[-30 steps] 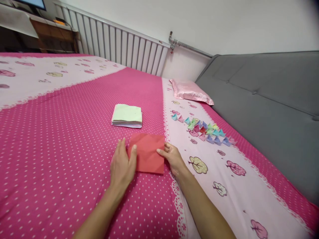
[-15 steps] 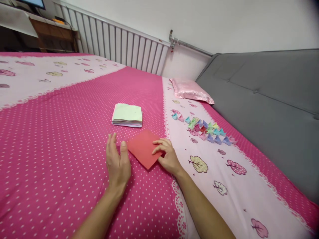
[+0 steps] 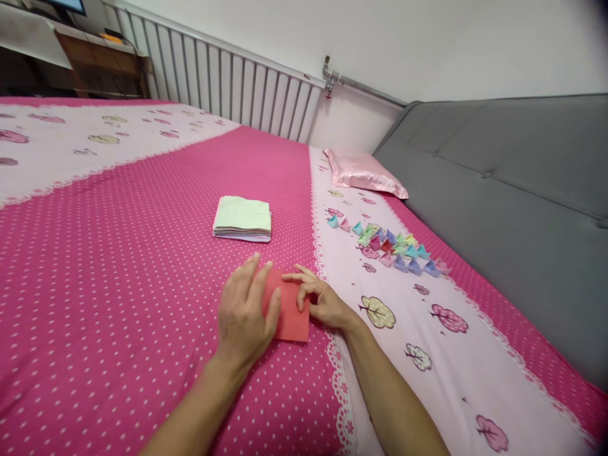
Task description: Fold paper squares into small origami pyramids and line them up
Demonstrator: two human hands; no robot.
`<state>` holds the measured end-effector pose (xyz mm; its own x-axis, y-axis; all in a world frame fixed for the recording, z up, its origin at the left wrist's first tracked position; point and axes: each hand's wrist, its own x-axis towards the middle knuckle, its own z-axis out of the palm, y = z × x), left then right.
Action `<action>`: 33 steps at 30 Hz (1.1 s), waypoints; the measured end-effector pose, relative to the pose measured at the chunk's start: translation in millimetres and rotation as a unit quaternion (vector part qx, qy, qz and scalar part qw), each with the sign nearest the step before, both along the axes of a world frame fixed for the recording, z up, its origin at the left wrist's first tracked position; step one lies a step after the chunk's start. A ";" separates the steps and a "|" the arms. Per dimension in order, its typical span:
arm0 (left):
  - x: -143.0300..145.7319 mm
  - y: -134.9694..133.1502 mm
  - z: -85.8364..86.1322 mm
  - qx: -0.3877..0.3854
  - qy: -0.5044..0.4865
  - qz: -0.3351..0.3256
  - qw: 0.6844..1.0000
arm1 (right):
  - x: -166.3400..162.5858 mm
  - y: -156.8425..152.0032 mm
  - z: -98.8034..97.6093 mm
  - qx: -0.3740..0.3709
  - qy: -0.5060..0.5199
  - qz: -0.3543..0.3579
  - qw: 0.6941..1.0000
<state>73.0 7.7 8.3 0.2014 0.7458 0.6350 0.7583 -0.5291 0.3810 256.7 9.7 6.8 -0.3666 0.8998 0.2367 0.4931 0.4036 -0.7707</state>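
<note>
A square of red paper [image 3: 292, 323] lies on the pink bedspread between my two hands, with one edge toward me. My left hand [image 3: 247, 310] rests over the paper's left side, its fingers stretched out and covering that edge. At the right edge my right hand [image 3: 325, 303] pinches the paper, thumb low at the edge and fingers bent on top. Just beyond the hands sits a stack of paper sheets [image 3: 243, 215], pale green on top. To the right, several small folded paper boats [image 3: 387, 247] in many colours stand in rows.
The polka-dot bedspread [image 3: 156, 253] has a pale band printed with trees on the right. A pink pillow [image 3: 363, 172] lies near the grey headboard [image 3: 503, 171]. Behind the bed are a white radiator [image 3: 228, 79] and a wooden desk [image 3: 102, 63].
The red paper has turned from a diamond to nearly square-on and come slightly nearer. My left hand has moved right onto it; my right hand stays at its right side.
</note>
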 end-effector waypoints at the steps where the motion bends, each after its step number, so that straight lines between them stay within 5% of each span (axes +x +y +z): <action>1: 1.5 0.3 -2.3 -0.003 0.036 -0.023 0.999 | 2.7 1.2 -0.6 0.007 -0.009 -0.018 1.000; 10: 7.6 6.4 -26.7 -0.096 0.202 -0.067 0.972 | -1.9 3.9 0.4 0.075 0.066 -0.211 0.972; 19: 4.2 4.7 -34.8 -0.132 0.268 -0.085 0.951 | -50.5 -21.6 4.1 0.034 -0.132 0.044 0.990; 33: 6.3 4.4 -30.6 -0.163 0.264 -0.065 0.948 | -38.8 -16.0 -8.6 -0.020 -0.221 -0.004 0.975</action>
